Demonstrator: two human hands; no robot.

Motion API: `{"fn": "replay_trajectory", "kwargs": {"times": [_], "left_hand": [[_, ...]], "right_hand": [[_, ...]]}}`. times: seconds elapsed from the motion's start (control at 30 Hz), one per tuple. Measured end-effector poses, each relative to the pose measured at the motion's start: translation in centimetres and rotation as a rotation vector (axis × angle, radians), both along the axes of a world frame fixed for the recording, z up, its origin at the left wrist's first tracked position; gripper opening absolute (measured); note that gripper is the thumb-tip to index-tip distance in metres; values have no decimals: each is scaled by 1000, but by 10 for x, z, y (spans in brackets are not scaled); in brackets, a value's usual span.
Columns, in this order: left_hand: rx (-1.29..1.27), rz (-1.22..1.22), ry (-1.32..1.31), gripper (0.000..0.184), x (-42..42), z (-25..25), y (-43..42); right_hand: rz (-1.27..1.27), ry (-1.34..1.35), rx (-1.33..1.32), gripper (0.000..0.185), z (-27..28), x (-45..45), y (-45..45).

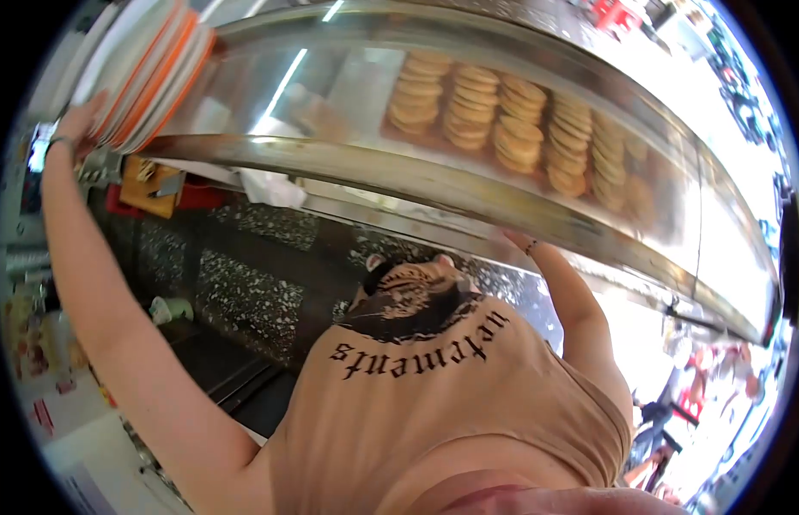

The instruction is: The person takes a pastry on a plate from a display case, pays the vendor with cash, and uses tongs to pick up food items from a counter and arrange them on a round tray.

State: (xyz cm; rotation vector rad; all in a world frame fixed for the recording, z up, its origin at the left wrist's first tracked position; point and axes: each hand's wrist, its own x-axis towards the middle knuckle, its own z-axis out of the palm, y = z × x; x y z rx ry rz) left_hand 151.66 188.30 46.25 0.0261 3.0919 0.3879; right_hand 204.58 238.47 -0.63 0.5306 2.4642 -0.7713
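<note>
At the upper left, my left hand (80,120) is against the near edge of a stack of white plates with orange rims (150,77); its fingers are partly hidden by them, so their grip is unclear. My right hand (517,239) reaches to the lower edge of a metal-framed glass case (382,176), its fingers mostly hidden under the frame. Behind the glass, several rows of round, flat golden pastries (519,142) lie on a brown tray.
A wooden board (150,187) with a metal blade sits below the plates. A white cloth or bag (272,187) hangs under the case. Speckled floor tiles (249,287) show below. A green-white cup (171,309) is at left. Red stools (616,14) and people are beyond.
</note>
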Motion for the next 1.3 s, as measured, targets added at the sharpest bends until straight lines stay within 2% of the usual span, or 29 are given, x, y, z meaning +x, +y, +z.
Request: {"fn": "replay_trajectory", "kwargs": {"times": [0.07, 0.13, 0.17, 0.2, 0.23, 0.27, 0.33, 0.4, 0.43, 0.5, 0.53, 0.6, 0.63, 0.7, 0.73, 0.8, 0.83, 0.9, 0.93, 1.0, 1.07, 1.1, 1.17, 1.2, 1.27, 1.3], "left_hand": [[25, 1, -335, 76, -16, 13, -8], [366, 13, -334, 64, -6, -1, -8], [367, 0, -345, 64, -12, -6, -10], [382, 29, -243, 60, -24, -8, -17], [395, 59, -140, 55, -39, -9, -24], [392, 50, -147, 55, -54, -7, -38], [667, 131, -201, 58, -77, 6, -57], [646, 48, -62, 46, -60, 29, -60], [602, -8, 44, 41, -39, 44, -59], [581, -88, 259, 30, 32, 68, -53], [578, -101, 322, 25, 63, 78, -55], [854, -46, 468, 46, 127, 72, -67], [894, -6, 507, 47, 152, 68, -80], [1005, 138, 510, 51, 204, 43, -114], [1052, 215, 487, 52, 228, 27, -123], [1145, 369, 415, 55, 270, -17, -141], [1231, 354, 333, 54, 292, -39, -133], [1327, 362, 171, 50, 313, -94, -154], [1331, 387, 86, 48, 314, -125, -182], [1193, 297, -48, 40, 319, -188, -198], [1198, 226, -170, 36, 339, -222, -121], [1220, 262, -220, 34, 339, -252, -107], [1163, 183, -310, 30, 340, -300, -57], [1176, 190, -368, 30, 347, -300, -5], [1327, 130, -517, 28, 335, -364, 32], [1358, 97, -450, 28, 335, -389, 63]], "right_hand": [[-83, 35, -15, 53, 19, 1, -1], [-277, 108, 2, 53, 29, -6, 9], [-415, 167, 18, 53, 27, -13, 18], [-555, 235, 17, 53, 23, -23, 28], [-701, 385, -14, 54, 7, -34, 45], [-845, 534, -45, 55, -11, -50, 69], [-904, 465, -274, 46, 6, -71, 113], [-1283, 409, -726, 42, 1, -90, 151], [-1289, 410, -724, 42, -15, -99, 175], [-916, 585, -509, 39, -59, -107, 213], [-914, 586, -507, 39, -44, -110, 209], [-1084, 508, -556, 41, 6, -117, 187], [-953, 413, -484, 41, -44, -128, 223], [-676, 259, -330, 41, -141, -148, 293], [-670, 261, -329, 41, -138, -151, 288], [-860, 603, -628, 42, -118, -164, 266], [-850, 604, -629, 42, -119, -172, 266], [-819, 613, -259, 44, -131, -189, 268], [-809, 608, -261, 44, -141, -191, 270], [-1005, 643, -483, 40, -156, -192, 263], [-1000, 653, -534, 35, -89, -159, 205], [-998, 658, -559, 32, -44, -141, 169], [-909, 684, -618, 26, 12, -106, 114], [-867, 633, -589, 25, 44, -93, 88], [-757, 563, -620, 24, 67, -70, 53], [-693, 540, -678, 23, 68, -59, 41]]}}
